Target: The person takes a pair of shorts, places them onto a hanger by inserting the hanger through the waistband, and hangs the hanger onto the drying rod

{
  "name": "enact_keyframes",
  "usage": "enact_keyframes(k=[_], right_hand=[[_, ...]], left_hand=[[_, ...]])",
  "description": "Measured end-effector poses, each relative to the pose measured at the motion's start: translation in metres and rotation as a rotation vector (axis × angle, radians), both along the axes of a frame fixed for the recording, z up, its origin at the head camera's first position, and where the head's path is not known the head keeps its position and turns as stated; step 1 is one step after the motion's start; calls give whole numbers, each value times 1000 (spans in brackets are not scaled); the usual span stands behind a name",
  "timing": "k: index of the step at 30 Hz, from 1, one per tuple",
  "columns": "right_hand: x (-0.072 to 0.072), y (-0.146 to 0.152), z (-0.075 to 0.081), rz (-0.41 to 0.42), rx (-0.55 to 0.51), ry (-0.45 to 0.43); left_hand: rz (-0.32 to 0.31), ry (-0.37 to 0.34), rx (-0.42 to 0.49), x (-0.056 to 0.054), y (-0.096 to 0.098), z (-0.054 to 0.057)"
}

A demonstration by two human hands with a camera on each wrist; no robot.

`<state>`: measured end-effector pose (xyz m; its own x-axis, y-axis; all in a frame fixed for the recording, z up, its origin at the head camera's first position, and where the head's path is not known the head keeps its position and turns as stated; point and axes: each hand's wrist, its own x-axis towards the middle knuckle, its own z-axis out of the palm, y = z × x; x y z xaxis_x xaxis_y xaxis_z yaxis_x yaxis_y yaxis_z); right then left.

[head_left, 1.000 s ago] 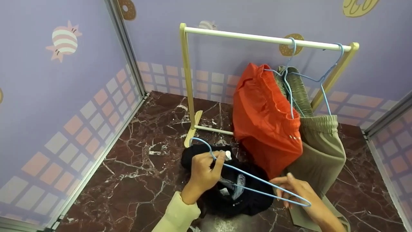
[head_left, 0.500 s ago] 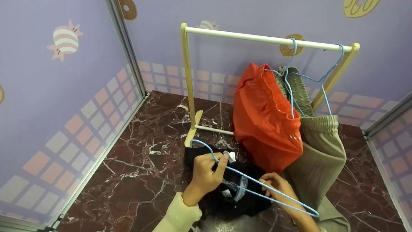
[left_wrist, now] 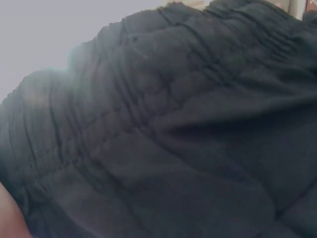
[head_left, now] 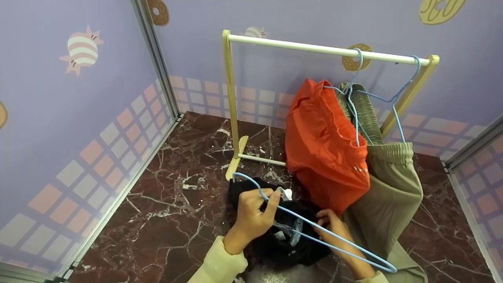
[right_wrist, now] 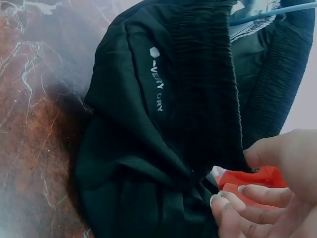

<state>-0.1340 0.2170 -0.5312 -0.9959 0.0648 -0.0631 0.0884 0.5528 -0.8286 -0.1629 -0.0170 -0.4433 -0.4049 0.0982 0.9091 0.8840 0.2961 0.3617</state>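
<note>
A pair of black pants (head_left: 283,253) with a gathered elastic waistband (right_wrist: 203,84) hangs bunched over the floor. The right wrist view shows white lettering on it. My left hand (head_left: 253,216) grips a light blue wire hanger (right_wrist: 272,14) near its neck, hook to the upper left. The hanger's long end slants down right, over my right forearm. Black cloth fills the left wrist view. At the waistband's right side, my right hand (head_left: 333,230) pinches the edge, thumb on top and fingers below. In the right wrist view, the hanger wire crosses the waistband's opening.
A wooden rack (head_left: 230,94) with a white rail (head_left: 290,45) stands against the back wall. Red shorts (head_left: 322,149) and khaki pants (head_left: 387,196) hang on blue hangers at its right, close by my right hand. Purple walls enclose the brown marbled floor (head_left: 157,220).
My right hand has moved left from beside the hanger's end onto the waistband's right edge. The hanger's long end has shifted slightly down and right; my left hand keeps its grip.
</note>
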Motion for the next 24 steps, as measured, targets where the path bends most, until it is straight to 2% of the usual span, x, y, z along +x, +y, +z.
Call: enact_keyframes(k=[6,11,19,24], right_hand=[[-5,0,-6,100,76,102],[-7,1,-6,148,73,103],[-4,4,-1,114,124,98],[0,10,3,75,103,90]], left_hand=[[-14,13,3,1,2,2],[-13,15,7,1,2,1],[1,15,5,-1,-1,0],[8,11,19,-3,-5,-2]])
